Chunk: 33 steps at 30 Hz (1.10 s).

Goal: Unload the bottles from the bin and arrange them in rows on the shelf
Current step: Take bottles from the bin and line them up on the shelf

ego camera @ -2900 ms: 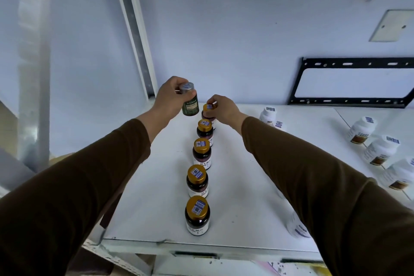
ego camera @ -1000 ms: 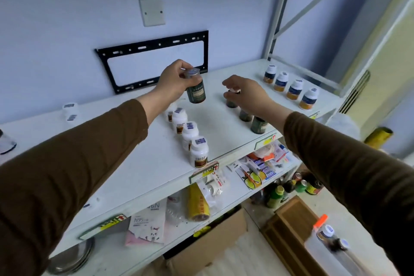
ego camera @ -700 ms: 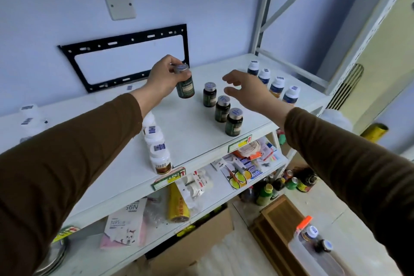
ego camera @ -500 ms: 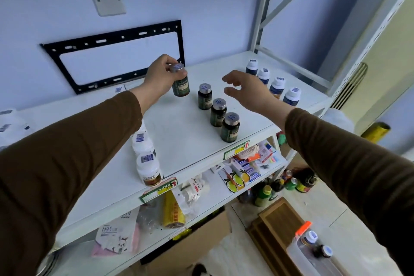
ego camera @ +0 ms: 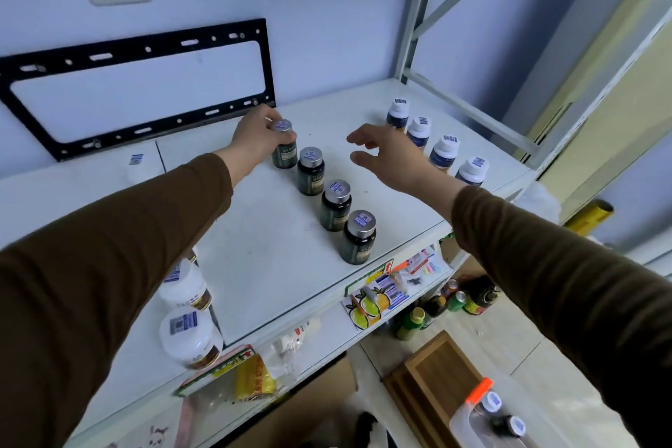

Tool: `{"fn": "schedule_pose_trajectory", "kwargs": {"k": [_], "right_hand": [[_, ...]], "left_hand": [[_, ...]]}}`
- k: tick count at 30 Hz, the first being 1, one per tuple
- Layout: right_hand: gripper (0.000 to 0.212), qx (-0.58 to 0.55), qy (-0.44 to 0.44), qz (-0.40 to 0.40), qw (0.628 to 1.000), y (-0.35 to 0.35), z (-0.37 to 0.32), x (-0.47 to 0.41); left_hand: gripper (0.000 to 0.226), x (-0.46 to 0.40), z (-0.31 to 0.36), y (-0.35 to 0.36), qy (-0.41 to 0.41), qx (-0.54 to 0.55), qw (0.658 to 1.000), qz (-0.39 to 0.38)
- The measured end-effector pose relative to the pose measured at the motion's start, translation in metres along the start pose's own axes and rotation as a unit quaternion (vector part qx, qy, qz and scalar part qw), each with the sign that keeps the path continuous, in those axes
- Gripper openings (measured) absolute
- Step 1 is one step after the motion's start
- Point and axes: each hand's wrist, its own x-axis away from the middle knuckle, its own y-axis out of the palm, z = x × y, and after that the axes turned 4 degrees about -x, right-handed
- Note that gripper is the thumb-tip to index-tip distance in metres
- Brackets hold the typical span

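**Fourth dark bottle going down at the back of its row**

We read this as the placing step. The left hand point(ego camera: 256, 136) grips a dark green bottle point(ego camera: 284, 149) around its silver cap and shoulder, fingers curled on it, at the rear end of a diagonal row of three matching dark bottles point(ego camera: 334, 205) on the white shelf point(ego camera: 262, 247). The held bottle looks upright and just behind the next one in line; we cannot tell if its base is down on the shelf. The right hand point(ego camera: 387, 156) holds nothing, fingers spread and loose, hovering between the dark row and a row of four white-capped bottles point(ego camera: 442, 153) to the right. More white bottles point(ego camera: 189, 336) stand at the near left, partly hidden by the sleeve. The bin is not clearly in view.

Next, in our judgement: seat the bottle flat, in line with the row, let go cleanly without nudging its neighbour, then go back for more.
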Motion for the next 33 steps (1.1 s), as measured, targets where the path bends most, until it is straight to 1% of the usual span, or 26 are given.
{"fn": "schedule_pose_trajectory", "kwargs": {"k": [5,14,20,23,26,29,33], "right_hand": [[0.032,-0.012,0.002,-0.006,1.0,0.002,0.012,-0.015],[0.032,-0.011,0.002,-0.023,1.0,0.004,0.02,-0.025],[0.031,-0.002,0.006,-0.029,1.0,0.003,0.022,-0.026],[0.031,0.026,-0.002,-0.028,0.999,0.001,0.02,-0.026],[0.032,0.06,-0.006,-0.029,0.998,-0.003,0.017,-0.022],[0.034,0.085,-0.016,-0.028,0.996,-0.006,0.015,-0.013],[0.035,0.101,-0.035,-0.015,0.994,-0.014,0.014,0.007]], "left_hand": [[0.041,-0.008,-0.001,0.014,0.003,-0.027,1.0,-0.012],[0.046,-0.014,-0.003,0.026,0.008,-0.048,0.999,-0.006],[0.062,-0.011,-0.003,0.017,0.012,-0.054,0.998,-0.027],[0.063,-0.005,0.0,0.002,0.045,-0.073,0.996,-0.01],[0.062,0.007,0.008,-0.016,0.099,-0.135,0.986,0.002],[0.059,0.024,0.018,-0.03,0.15,-0.183,0.972,-0.001],[0.052,0.054,0.037,-0.041,0.193,-0.23,0.954,-0.019]]}}
